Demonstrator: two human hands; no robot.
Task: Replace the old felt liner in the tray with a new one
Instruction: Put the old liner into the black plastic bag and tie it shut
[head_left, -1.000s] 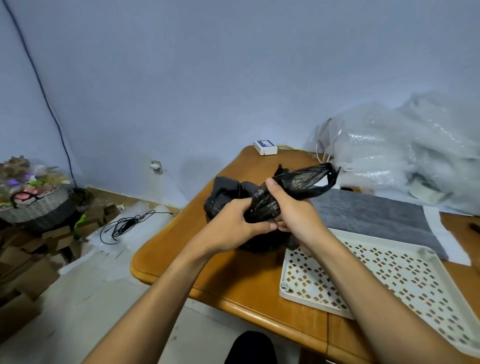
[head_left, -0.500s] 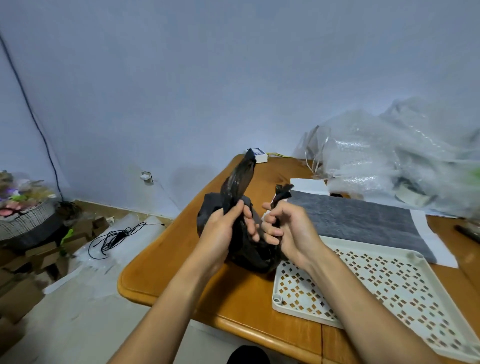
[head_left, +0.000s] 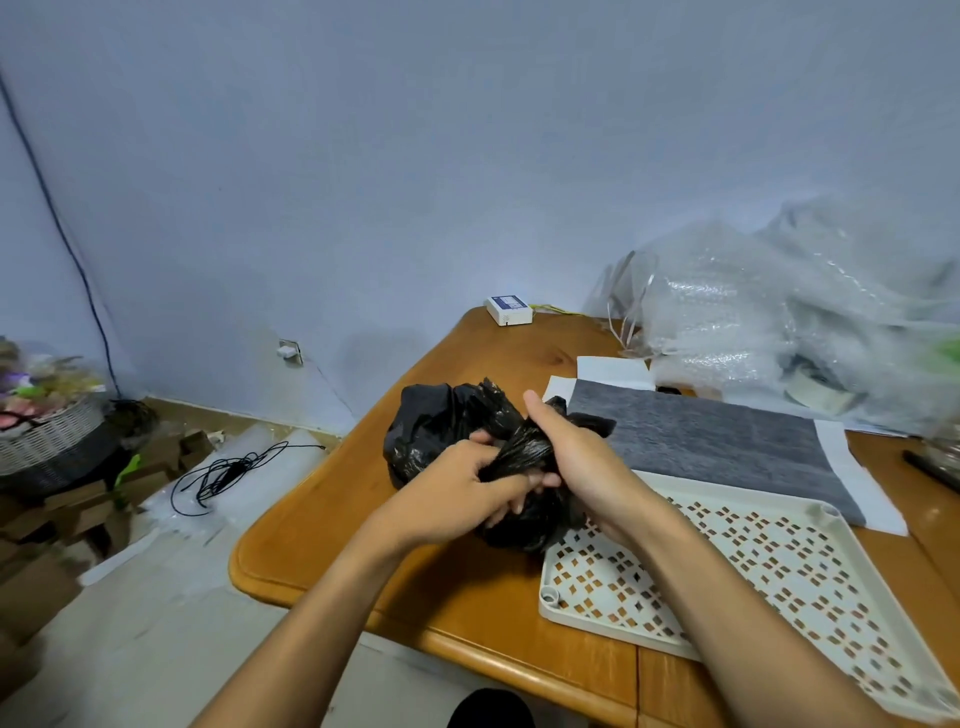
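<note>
Both hands are working the black plastic bag (head_left: 441, 431) at the near-left part of the wooden bench (head_left: 467, 592). The left hand (head_left: 457, 499) is gripping the bag's twisted neck, fingers curled tight around it, and the right hand (head_left: 576, 457) is wrapping over the same bunched plastic from the other side, its grip closed on the bag too. The bag's bulk is bulging out to the left of the hands and sagging beneath them, touching the near-left corner of the white perforated tray (head_left: 769, 561). That tray is lying bare on the bench, wood showing through its holes, and the right forearm is crossing over it. Just behind the tray, the grey felt liner (head_left: 717, 441) is lying flat on a white sheet (head_left: 862, 499), its left end partly hidden behind the right hand. Further back, a heap of bubble wrap (head_left: 779, 317) is crowding the right side, and a small white box (head_left: 509, 310) is sitting at the bench's far edge. Down on the floor, a black cable (head_left: 228, 473) is lying coiled near cardboard scraps (head_left: 83, 514) and a wicker basket (head_left: 47, 436).
</note>
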